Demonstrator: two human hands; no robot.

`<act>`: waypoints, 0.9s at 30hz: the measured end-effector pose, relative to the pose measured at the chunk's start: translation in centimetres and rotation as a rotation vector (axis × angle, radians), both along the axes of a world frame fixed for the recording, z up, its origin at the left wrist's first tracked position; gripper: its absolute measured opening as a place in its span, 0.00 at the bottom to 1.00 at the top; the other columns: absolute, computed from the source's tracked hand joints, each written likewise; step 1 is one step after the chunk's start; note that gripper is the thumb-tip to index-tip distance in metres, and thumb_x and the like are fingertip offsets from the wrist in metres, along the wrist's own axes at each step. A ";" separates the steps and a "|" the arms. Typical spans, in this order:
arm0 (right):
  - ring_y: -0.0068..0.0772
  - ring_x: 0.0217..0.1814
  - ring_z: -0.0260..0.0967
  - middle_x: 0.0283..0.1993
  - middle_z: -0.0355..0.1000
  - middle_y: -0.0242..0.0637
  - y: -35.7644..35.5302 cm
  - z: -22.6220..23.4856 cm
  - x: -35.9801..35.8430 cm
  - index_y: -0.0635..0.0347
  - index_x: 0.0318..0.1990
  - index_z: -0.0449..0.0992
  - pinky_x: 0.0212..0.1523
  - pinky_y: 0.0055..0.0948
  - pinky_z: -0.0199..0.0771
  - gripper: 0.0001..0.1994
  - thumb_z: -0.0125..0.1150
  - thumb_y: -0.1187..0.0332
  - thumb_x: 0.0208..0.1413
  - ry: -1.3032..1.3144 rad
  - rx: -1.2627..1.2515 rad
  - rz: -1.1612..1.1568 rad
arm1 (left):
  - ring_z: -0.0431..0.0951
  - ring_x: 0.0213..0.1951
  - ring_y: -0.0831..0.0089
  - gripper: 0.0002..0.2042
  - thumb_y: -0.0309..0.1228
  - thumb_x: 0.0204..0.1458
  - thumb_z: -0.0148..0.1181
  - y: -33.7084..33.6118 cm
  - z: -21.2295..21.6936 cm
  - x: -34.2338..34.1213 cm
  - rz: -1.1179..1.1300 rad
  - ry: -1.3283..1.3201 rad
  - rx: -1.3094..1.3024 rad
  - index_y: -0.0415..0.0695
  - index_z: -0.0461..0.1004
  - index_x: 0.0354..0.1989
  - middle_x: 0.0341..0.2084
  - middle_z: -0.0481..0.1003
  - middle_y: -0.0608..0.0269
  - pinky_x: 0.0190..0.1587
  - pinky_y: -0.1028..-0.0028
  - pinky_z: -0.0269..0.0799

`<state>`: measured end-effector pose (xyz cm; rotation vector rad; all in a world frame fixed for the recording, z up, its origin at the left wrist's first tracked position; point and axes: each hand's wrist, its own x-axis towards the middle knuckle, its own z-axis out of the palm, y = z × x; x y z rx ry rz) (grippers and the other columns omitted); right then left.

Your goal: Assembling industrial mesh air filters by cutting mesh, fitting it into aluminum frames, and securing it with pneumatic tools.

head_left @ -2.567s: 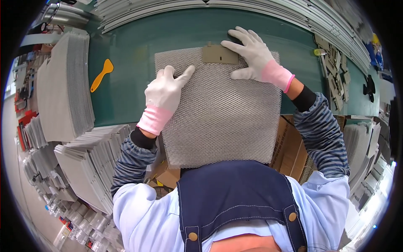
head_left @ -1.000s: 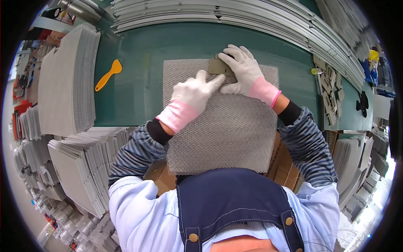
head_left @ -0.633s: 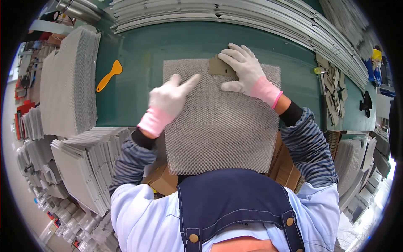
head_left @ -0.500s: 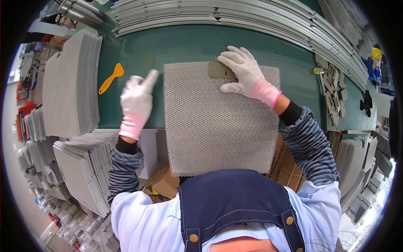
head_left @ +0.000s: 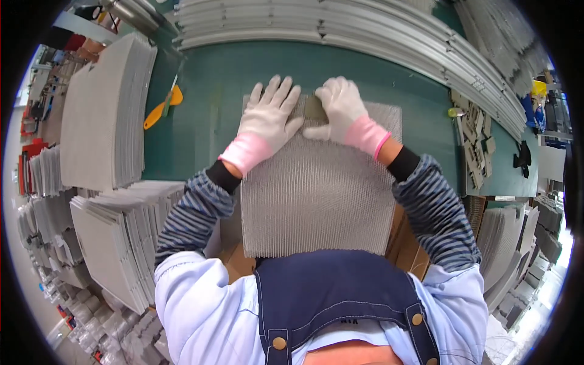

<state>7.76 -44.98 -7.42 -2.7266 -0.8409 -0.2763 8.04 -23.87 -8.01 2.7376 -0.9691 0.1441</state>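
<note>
A square grey mesh panel (head_left: 316,201) lies flat on the green table (head_left: 201,128) in front of me. My left hand (head_left: 267,118), in a white glove with a pink cuff, rests flat on the panel's far left corner with fingers spread. My right hand (head_left: 342,109), gloved the same way, presses a small olive-brown rectangular pad (head_left: 314,109) against the panel's far edge. The two hands almost touch.
Stacks of grey panels (head_left: 103,115) stand at the left and lower left. An orange-handled scraper (head_left: 161,109) lies on the table left of the panel. Long metal strips (head_left: 340,30) run along the far edge. Small grey parts (head_left: 471,131) and cardboard sit at the right.
My left hand swung out to the left off the panel, then came back onto its far left corner beside my right hand. The right hand stayed on the pad.
</note>
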 end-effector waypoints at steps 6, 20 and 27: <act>0.47 0.40 0.67 0.35 0.69 0.48 0.5 0.7 0.6 0.68 0.30 0.73 0.43 0.41 0.66 0.35 0.67 0.38 0.32 -0.008 -0.021 0.030 | 0.56 0.66 0.54 0.30 0.39 0.51 0.58 0.9 0.1 -0.5 -0.038 -0.082 -0.114 0.42 0.61 0.63 0.63 0.60 0.50 0.67 0.56 0.48; 0.46 0.38 0.74 0.36 0.75 0.49 -11.1 13.9 3.4 0.65 0.40 0.76 0.41 0.39 0.74 0.14 0.56 0.66 0.48 0.327 0.056 -0.104 | 0.67 0.27 0.83 0.13 0.35 0.63 0.49 5.6 7.3 -2.5 0.302 0.550 -1.330 0.39 0.73 0.31 0.23 0.71 0.72 0.31 0.82 0.62; 0.41 0.38 0.78 0.35 0.78 0.40 -33.4 1.0 3.5 0.54 0.33 0.81 0.37 0.39 0.77 0.08 0.55 0.69 0.49 0.091 -0.591 -1.001 | 0.68 0.25 0.84 0.14 0.36 0.62 0.50 3.7 6.4 -2.8 0.313 0.418 -1.352 0.38 0.73 0.29 0.23 0.74 0.68 0.30 0.82 0.63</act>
